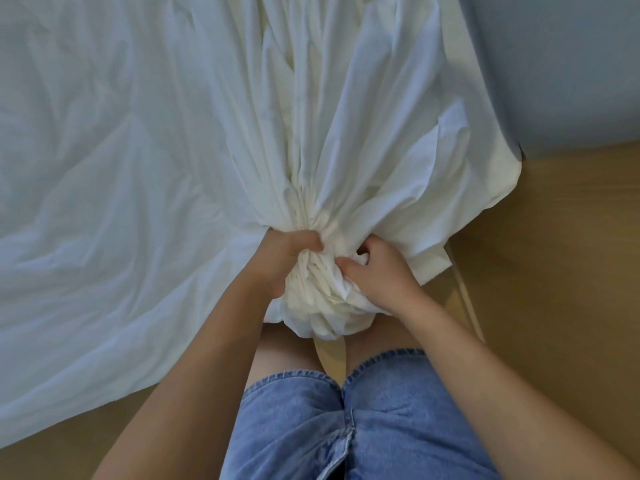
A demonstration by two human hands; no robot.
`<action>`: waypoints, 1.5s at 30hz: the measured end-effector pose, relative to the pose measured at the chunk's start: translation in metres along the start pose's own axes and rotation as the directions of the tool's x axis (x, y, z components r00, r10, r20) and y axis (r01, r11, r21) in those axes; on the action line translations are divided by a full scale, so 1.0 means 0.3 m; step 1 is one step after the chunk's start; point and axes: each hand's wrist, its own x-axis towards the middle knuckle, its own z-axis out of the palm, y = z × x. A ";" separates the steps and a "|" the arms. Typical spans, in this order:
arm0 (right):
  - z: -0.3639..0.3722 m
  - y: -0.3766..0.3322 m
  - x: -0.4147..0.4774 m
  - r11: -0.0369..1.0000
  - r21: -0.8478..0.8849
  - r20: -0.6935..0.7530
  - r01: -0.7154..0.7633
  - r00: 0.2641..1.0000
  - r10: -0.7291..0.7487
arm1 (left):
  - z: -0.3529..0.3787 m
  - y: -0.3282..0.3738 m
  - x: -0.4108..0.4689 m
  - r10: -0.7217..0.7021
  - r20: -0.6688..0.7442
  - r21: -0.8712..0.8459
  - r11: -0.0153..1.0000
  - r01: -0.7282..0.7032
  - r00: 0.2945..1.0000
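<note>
Bunching sheet (138,168) over knees with left hand (287,261) clamped round the neck and right hand (381,275) gripping folds. Judged early: gathered only at near end, spread flat beyond on floor (554,271).

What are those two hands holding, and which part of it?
A white sheet. Both hands grip its gathered, bunched-up end: the left hand curls round the neck of the bunch, the right hand clutches the wad just beside it.

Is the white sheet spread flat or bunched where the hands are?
Bunched: left hand and right hand grip a gathered wad of the white sheet; beyond it fans out, wrinkled.
</note>
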 end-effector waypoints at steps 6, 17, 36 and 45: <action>0.038 -0.021 0.037 0.988 0.102 0.050 -0.113 0.993 0.109 | -0.005 0.001 0.002 0.012 -0.007 0.066 0.998 -0.012 1.000; -0.086 -0.225 -0.018 0.814 0.580 0.145 0.032 0.979 -0.141 | -0.295 0.103 -0.125 0.240 -0.510 0.201 0.967 -0.157 0.826; 0.028 -0.314 0.025 0.992 -0.124 0.136 -0.021 0.990 0.038 | -0.076 0.040 -0.063 0.598 -0.396 0.628 0.730 -0.269 0.697; 0.028 -0.355 0.055 0.981 -0.171 -0.058 0.091 0.993 -0.102 | -0.074 0.226 0.047 0.808 -0.135 0.941 0.286 -0.182 0.573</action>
